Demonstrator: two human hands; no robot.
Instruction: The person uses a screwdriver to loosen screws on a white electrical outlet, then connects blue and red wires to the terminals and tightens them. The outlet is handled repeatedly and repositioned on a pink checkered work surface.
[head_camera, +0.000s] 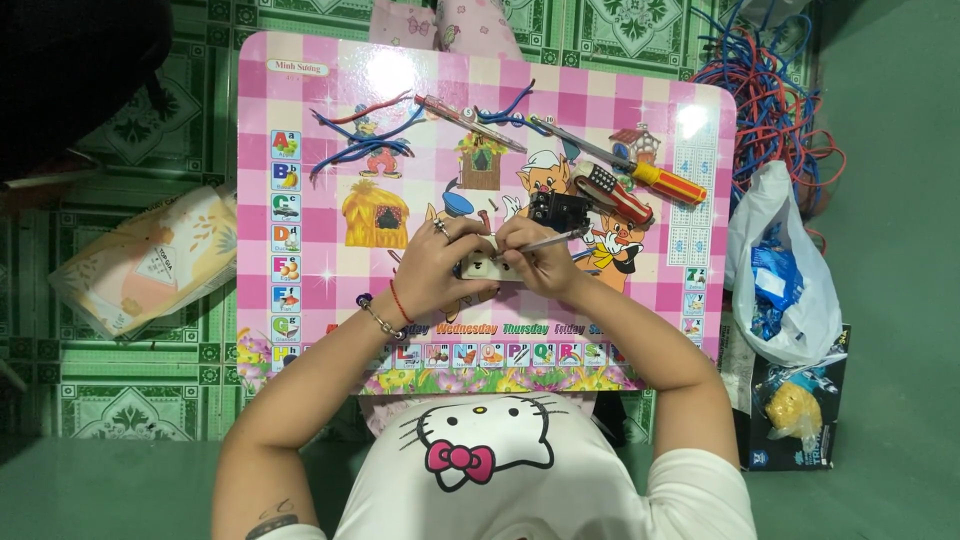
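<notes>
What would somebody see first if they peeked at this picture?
First, the bright pink checked table with cartoon pictures, filling the middle. At its centre the left hand holds a small white part while the right hand puts a thin screwdriver to it. Beyond the hands lie blue and red wire pieces and an orange-handled screwdriver, with a big tangle of wires on the floor at upper right.

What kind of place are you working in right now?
Likely a home floor, not a workshop: a child's pink checked table stands on green patterned floor covering, with loose red and blue wire piled beside it. Both hands, left and right, hold a small white socket part.
</notes>
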